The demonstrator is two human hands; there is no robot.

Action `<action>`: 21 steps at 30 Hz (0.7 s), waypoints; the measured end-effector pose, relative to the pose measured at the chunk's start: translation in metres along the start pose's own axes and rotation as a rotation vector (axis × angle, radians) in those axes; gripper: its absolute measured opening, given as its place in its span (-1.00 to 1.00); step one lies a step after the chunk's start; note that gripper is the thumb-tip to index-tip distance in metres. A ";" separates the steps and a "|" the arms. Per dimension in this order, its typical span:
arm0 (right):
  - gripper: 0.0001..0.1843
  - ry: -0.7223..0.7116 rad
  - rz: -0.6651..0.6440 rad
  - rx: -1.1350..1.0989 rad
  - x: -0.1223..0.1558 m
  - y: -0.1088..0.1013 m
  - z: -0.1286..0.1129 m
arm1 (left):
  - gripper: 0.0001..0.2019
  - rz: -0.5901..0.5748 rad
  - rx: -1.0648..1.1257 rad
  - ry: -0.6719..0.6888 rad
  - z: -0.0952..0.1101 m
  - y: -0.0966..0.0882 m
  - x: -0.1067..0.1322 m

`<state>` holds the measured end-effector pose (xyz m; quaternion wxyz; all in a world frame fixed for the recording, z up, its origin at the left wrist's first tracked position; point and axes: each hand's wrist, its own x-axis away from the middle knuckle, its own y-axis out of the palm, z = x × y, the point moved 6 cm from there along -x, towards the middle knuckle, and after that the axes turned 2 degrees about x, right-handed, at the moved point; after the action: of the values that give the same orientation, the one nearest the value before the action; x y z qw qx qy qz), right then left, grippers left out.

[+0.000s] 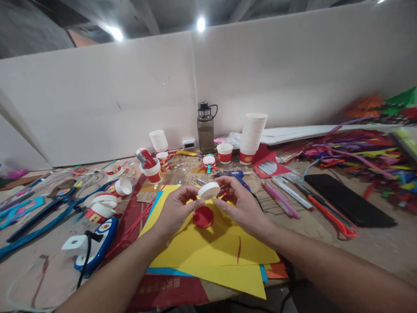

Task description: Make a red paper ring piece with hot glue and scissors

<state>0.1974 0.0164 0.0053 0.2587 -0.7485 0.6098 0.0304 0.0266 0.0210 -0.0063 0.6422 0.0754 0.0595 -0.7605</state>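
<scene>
Both my hands meet over a stack of yellow paper sheets (pixel 208 252). My left hand (pixel 174 211) and my right hand (pixel 239 206) pinch a small white round cup bottom (pixel 209 190) between their fingertips, holding it a little above the sheets. Just under it lies a red round disc (pixel 203 217) on the yellow paper, close to my left thumb. A thin red strip (pixel 239 248) lies on the yellow sheet near my right wrist.
A blue glue gun (pixel 236 176) lies beyond my hands. Behind stand a stack of white cups (pixel 253 134), a red-and-white cup (pixel 224 153) and a grey water bottle (pixel 205 127). Pens (pixel 283 198) and a black phone (pixel 348 204) lie right; cut cup pieces (pixel 104 204) left.
</scene>
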 end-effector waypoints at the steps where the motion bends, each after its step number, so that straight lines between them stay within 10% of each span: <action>1: -0.62 0.003 -0.008 -0.005 0.000 0.000 0.000 | -0.81 -0.008 0.003 0.003 0.000 0.001 0.000; 21: -0.79 -0.063 0.001 0.046 -0.002 -0.004 -0.003 | -0.71 -0.169 0.130 -0.086 -0.013 0.010 -0.001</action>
<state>0.1998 0.0177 0.0096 0.2949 -0.7407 0.6024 0.0401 0.0374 0.0226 -0.0185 0.5717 0.0790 -0.0115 -0.8166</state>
